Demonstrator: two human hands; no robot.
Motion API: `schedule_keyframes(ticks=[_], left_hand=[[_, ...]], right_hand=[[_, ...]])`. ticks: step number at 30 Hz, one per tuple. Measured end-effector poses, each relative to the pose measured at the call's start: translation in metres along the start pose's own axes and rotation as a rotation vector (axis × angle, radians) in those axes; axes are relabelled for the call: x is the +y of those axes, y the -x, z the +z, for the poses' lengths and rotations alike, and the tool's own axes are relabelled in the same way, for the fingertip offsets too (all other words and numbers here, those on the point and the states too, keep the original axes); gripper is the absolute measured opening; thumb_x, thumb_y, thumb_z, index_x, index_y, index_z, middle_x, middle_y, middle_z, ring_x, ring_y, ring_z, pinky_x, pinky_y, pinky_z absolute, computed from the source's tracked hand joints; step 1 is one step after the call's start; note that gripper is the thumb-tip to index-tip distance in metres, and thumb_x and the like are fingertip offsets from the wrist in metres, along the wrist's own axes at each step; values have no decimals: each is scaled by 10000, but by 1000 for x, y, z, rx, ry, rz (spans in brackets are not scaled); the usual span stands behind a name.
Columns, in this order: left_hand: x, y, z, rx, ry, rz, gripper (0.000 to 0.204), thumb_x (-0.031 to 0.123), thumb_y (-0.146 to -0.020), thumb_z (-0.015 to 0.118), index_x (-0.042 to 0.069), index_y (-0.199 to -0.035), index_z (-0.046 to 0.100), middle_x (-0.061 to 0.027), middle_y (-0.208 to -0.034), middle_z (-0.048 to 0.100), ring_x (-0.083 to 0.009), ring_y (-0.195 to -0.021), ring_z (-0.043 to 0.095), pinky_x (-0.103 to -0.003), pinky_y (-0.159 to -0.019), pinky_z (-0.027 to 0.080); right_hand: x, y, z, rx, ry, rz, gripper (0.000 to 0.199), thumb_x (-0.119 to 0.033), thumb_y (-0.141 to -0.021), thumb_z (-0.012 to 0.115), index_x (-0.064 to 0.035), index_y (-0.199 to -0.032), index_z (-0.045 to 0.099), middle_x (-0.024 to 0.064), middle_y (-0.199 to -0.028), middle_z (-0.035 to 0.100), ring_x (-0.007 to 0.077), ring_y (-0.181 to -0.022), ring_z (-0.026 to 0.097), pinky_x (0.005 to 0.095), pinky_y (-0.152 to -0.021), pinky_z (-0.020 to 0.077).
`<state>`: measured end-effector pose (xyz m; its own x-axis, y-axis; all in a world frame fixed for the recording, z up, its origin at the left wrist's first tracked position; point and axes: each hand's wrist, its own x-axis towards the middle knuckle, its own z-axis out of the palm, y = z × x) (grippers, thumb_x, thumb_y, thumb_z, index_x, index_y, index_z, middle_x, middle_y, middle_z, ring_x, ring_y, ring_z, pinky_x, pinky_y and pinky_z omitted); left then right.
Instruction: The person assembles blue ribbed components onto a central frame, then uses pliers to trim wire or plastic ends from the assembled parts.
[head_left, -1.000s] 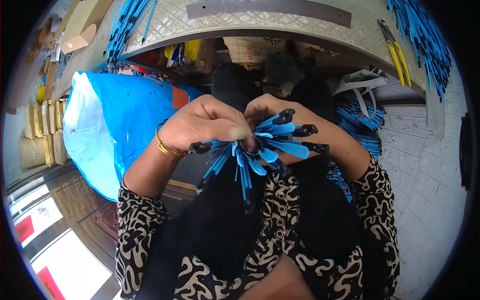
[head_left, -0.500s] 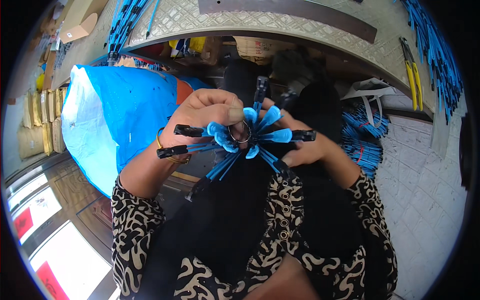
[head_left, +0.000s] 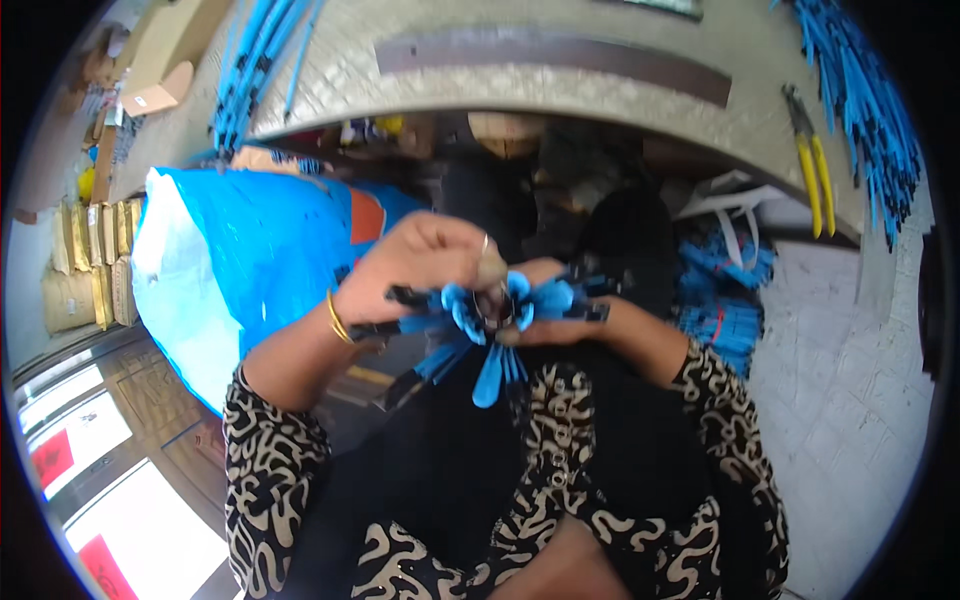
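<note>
In front of my chest is a bundle of blue plastic strips [head_left: 487, 382] with rounded, cupped inner ends and black clip-like outer ends. The strips fan out around a small ring at the middle, which is blurred. My left hand [head_left: 430, 262] is closed, with thumb and finger pinched at the ring. On the other side my right hand [head_left: 560, 315] grips the bundle from beneath, its fingers partly hidden by the strips. One strip hangs loose toward my body.
A work table [head_left: 600, 105] runs across the far side, bearing a brown flat bar [head_left: 550, 72], yellow-handled pliers [head_left: 816, 180] and blue strip piles [head_left: 870, 120]. A large blue sack [head_left: 290, 235] stands at left. Tied blue bundles [head_left: 722, 325] lie at right.
My hands and the bundle have shifted slightly toward my body. The strips have swung round, one dropping to point at me, and the right hand has drawn closer in.
</note>
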<state>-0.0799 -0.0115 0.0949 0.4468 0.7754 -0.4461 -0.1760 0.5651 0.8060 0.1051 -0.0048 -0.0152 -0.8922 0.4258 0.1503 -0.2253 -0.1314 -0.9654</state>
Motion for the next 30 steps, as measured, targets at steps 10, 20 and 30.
schedule_keyframes(ticks=[10, 20, 30], left_hand=[[33, 12, 3, -281, 243, 41, 211, 63, -766, 651, -26, -944, 580, -106, -770, 584, -204, -744, 594, -329, -711, 476], [89, -25, 8, -254, -165, -22, 166, 61, -763, 666, 22, -874, 549, -87, -782, 598, -197, -775, 609, -321, -715, 486], [318, -217, -184, 1137, -1779, 643, 248, 237, -704, 609, 110, -905, 679, -113, -830, 660, -283, -787, 622, -354, -729, 486]], right_hand=[[-51, 11, 20, 304, -225, 114, 215, -204, -799, 676, -45, -911, 583, 8, -798, 576, 110, -762, 552, 264, -693, 451], [-84, 15, -15, 179, -411, 216, 316, -204, -840, 630, -17, -1086, 567, 55, -933, 614, 131, -895, 580, 287, -804, 466], [-81, -3, -64, 102, -430, 118, 374, -217, -846, 618, -4, -1146, 552, 102, -1008, 615, 158, -944, 582, 305, -840, 466]])
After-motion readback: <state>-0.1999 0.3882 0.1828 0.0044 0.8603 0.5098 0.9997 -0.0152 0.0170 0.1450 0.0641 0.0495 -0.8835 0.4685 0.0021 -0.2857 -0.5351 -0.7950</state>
